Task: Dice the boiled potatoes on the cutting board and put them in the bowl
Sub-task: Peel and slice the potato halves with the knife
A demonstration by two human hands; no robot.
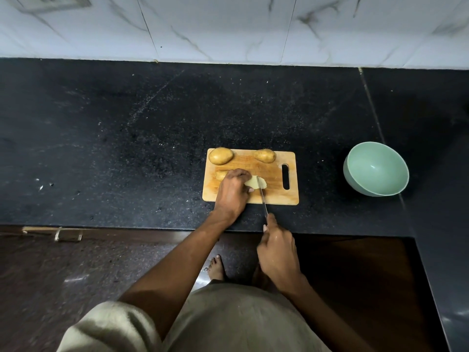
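A wooden cutting board (274, 196) lies on the black counter. Two whole potatoes rest along its far edge, one at the left (220, 156) and one at the right (264, 155). My left hand (233, 191) holds down a pale potato half (256, 183) at the board's middle; another potato piece (220, 175) peeks out from under my knuckles. My right hand (276, 252) grips the handle of a knife (262, 199), whose blade crosses the potato half. A pale green bowl (376, 168) stands empty to the right of the board.
The black counter (127, 148) runs left and turns along the right side. A white marble-pattern tiled wall (228, 29) backs it. My bare foot (217, 269) shows on the dark floor below the counter edge.
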